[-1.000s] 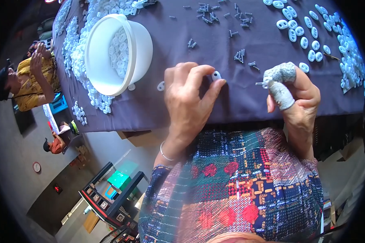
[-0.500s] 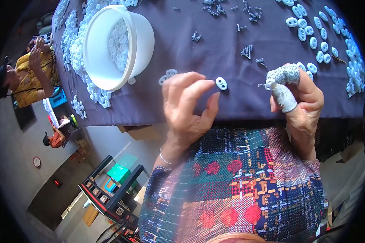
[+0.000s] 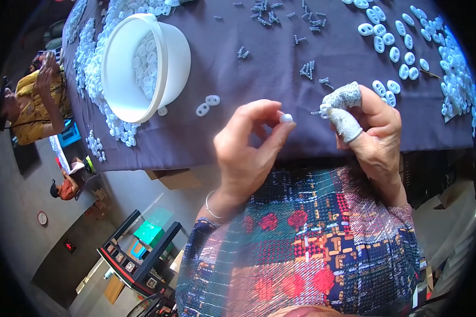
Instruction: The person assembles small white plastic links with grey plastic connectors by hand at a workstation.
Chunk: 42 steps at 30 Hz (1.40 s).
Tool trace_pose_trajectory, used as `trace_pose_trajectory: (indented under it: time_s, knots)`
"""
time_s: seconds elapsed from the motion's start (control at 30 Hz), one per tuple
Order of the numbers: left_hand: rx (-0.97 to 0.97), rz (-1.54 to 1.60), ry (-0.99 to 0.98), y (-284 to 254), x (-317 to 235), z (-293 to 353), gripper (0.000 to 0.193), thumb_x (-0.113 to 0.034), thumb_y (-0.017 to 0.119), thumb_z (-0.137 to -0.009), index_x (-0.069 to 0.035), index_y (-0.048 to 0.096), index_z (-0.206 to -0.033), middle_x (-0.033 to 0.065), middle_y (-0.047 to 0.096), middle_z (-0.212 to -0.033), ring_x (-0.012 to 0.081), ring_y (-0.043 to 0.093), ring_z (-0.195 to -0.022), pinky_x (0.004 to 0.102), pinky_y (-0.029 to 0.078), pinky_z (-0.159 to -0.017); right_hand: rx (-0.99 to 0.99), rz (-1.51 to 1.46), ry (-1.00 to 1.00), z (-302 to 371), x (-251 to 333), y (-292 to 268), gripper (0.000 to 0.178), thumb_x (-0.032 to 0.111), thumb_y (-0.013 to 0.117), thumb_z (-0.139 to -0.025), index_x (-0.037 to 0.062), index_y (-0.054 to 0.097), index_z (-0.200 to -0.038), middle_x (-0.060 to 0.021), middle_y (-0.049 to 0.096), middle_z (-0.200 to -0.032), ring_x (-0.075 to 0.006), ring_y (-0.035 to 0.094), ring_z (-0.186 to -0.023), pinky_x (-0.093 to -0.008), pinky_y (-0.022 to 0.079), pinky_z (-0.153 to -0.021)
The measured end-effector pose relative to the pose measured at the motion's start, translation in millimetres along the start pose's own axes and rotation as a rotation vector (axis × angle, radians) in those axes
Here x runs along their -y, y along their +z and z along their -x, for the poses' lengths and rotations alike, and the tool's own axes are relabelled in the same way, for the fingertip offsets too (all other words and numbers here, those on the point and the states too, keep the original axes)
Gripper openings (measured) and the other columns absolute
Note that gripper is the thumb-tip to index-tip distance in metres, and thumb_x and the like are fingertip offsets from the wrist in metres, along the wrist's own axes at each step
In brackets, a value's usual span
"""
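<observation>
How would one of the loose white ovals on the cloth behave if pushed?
An oval would probably slide rather than roll, since it lies on its broad side. It looks light, being small with two holes. It is likely stiff: its smooth outline shows no sag or bend.

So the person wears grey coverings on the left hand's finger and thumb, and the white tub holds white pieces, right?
Not quite: the head view shows the grey coverings on the right hand. The white tub does hold white pieces.
</observation>
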<state>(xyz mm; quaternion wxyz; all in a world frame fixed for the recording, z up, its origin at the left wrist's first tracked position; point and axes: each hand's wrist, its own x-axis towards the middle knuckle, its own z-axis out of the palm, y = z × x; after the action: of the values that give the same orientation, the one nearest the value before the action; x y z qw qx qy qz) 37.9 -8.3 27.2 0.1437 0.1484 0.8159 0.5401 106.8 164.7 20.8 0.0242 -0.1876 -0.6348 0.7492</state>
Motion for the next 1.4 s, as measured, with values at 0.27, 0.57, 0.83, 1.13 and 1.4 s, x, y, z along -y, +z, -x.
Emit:
trace_pose_trajectory:
  time_s: [0.27, 0.57, 0.83, 1.13, 1.4]
  knots:
    - [0.153, 0.558, -0.404, -10.4, -2.5, -7.0, 0.021, 0.000, 0.069, -0.078, 0.001, 0.063, -0.098, 0.0090, 0.067, -0.085, 0.0139, 0.065, -0.076, 0.0197, 0.051, -0.060, 0.075, 0.095, 0.012, -4.7, 10.4, 2.6, 0.011, -0.002, 0.062, -0.079, -0.0022, 0.060, -0.089, -0.0024, 0.064, -0.078, -0.0063, 0.058, -0.073, -0.0207, 0.047, -0.067]
    - [0.149, 0.623, -0.391, -9.5, 2.4, -4.5, 0.018, 0.001, 0.069, -0.077, 0.002, 0.064, -0.095, 0.0086, 0.066, -0.085, 0.0144, 0.066, -0.076, 0.0196, 0.051, -0.060, 0.153, 0.101, -0.054, -9.5, 7.9, 7.9, 0.008, 0.001, 0.061, -0.082, -0.0018, 0.059, -0.089, 0.0002, 0.060, -0.076, -0.0030, 0.053, -0.067, -0.0167, 0.043, -0.058]
    - [0.137, 0.562, -0.342, -6.4, 3.5, -3.4, 0.017, 0.004, 0.069, -0.076, 0.002, 0.065, -0.092, 0.0053, 0.064, -0.083, 0.0094, 0.062, -0.074, 0.0175, 0.049, -0.062, 0.197, 0.223, -0.067, -10.9, 8.8, 5.1, 0.006, -0.004, 0.059, -0.079, -0.0044, 0.058, -0.085, -0.0026, 0.061, -0.075, -0.0058, 0.057, -0.071, -0.0195, 0.047, -0.065]
    - [0.087, 0.454, -0.318, -6.3, 0.0, -0.5, 0.016, 0.007, 0.068, -0.075, 0.003, 0.065, -0.090, 0.0061, 0.063, -0.086, 0.0102, 0.062, -0.076, 0.0189, 0.051, -0.066, 0.230, 0.279, -0.122, -14.2, 5.6, 6.4, 0.007, -0.006, 0.058, -0.076, -0.0057, 0.057, -0.083, -0.0049, 0.061, -0.073, -0.0073, 0.058, -0.069, -0.0209, 0.046, -0.063]
    - [0.096, 0.462, -0.303, -5.4, 0.9, -1.2, 0.016, 0.007, 0.068, -0.076, 0.004, 0.065, -0.091, 0.0072, 0.063, -0.087, 0.0112, 0.062, -0.078, 0.0198, 0.052, -0.067, 0.236, 0.282, -0.112, -13.9, 2.1, 8.9, 0.007, -0.005, 0.059, -0.077, -0.0053, 0.057, -0.084, -0.0052, 0.061, -0.073, -0.0070, 0.057, -0.069, -0.0213, 0.046, -0.063]
